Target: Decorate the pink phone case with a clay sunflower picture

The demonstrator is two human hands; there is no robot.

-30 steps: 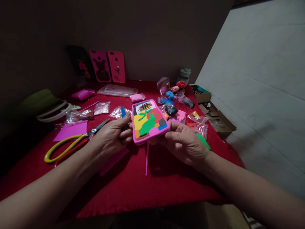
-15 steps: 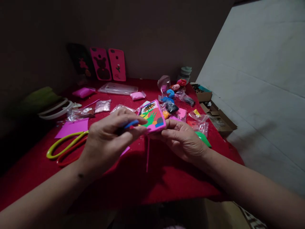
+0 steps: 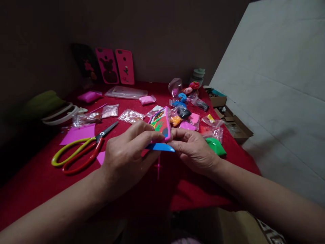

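Note:
Between my hands is a phone case (image 3: 160, 125) with a pink rim and a colourful clay picture on its back, tilted toward me. My right hand (image 3: 194, 145) pinches its near right corner. In my left hand (image 3: 133, 152) is a flat blue clay knife (image 3: 162, 147), its tip pointing right, just below the case's near edge. My left fingertips also rest on the case's left side. A thin pink stick (image 3: 158, 167) shows below the case; whether anything holds it I cannot tell. Red-and-yellow scissors (image 3: 95, 140) lie to the left of my left hand, blades apart.
Bagged clay lies about the red tablecloth (image 3: 142, 203), including a green packet (image 3: 215, 146) near my right wrist. Clear phone cases (image 3: 125, 92) lie behind; decorated cases (image 3: 125, 66) lean on the wall. Cardboard boxes (image 3: 235, 125) and a jar (image 3: 197, 76) stand to the right.
My left hand has turned and moved its fingers onto the case, bringing the blue knife flat below the near edge. The case is tilted more steeply. The scissors' blades have come into sight.

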